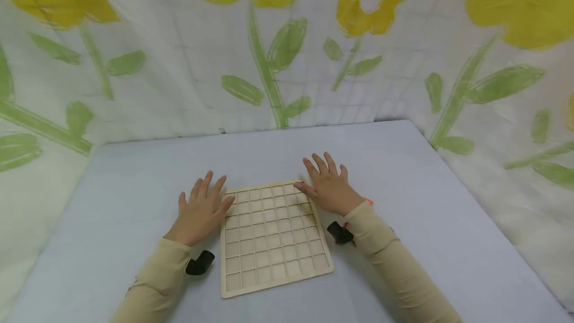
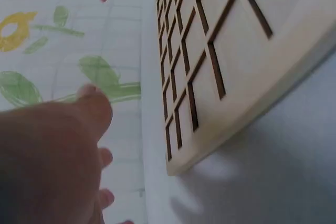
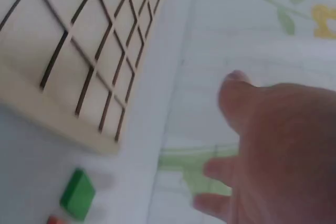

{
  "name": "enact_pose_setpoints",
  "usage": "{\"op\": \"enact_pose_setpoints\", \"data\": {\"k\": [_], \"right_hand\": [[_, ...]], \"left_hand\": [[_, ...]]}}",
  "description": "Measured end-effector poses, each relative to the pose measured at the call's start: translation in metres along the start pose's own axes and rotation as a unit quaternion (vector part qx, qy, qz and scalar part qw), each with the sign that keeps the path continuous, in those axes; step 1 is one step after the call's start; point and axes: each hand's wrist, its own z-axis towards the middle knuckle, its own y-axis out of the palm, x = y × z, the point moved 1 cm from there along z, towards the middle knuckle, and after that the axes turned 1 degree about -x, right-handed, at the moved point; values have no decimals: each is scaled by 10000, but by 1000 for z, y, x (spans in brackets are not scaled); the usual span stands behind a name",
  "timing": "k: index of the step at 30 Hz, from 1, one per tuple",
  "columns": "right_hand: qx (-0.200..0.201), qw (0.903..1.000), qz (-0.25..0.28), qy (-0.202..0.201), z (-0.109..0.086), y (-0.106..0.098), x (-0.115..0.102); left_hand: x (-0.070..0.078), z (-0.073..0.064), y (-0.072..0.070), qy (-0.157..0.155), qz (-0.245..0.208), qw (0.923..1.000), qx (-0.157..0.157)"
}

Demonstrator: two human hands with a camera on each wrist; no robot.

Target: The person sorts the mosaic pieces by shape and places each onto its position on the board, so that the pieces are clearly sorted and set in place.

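A square wooden grid board [image 1: 269,233] with many shallow square cells lies on the table. My left hand [image 1: 197,216] hovers at its left edge, fingers spread and thumb reaching over the far left corner. At the far right corner is my right hand [image 1: 329,188], also spread, its thumb overlapping the board's rim in the head view. Both hands hold nothing. Beside the board, below the right hand, a small green block [image 3: 79,194] shows in the right wrist view; the right arm hides it from the head camera. A bit of a red piece [image 3: 54,220] is next to it.
The white-covered table [image 1: 134,178] backs onto a hanging sheet [image 1: 179,64] painted with yellow flowers. Black wrist devices [image 1: 200,263] stick out inward from both tan sleeves. A small orange edge [image 1: 368,201] peeks out past the right wrist.
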Motion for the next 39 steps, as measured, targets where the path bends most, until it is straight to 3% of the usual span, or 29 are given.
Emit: {"op": "enact_pose_setpoints", "data": {"k": [6,9,15,21,27,33,39], "right_hand": [[-695,9973,-224,29,-11,-3,25],[-761,9969,-194,-37,-16,-4,36],[-910,9954,101,-282,-3,3,35],[-789,9965,101,-271,9,11,35],[-850,9941,347,-581,11,2,34],[-671,9912,575,-981,13,-11,8],[-882,9766,425,-1917,28,-7,-58]], "left_hand": [[-14,-7,9,571,209,9977,-285],[-22,-7,17,805,94,9959,-409],[-43,-11,24,1128,-197,9928,-362],[-42,-9,25,1120,-386,9926,-266],[-40,-5,27,1050,-390,9934,-262],[-40,-4,26,990,-374,9939,-296],[-42,-7,30,1024,-348,9938,-256]]}}
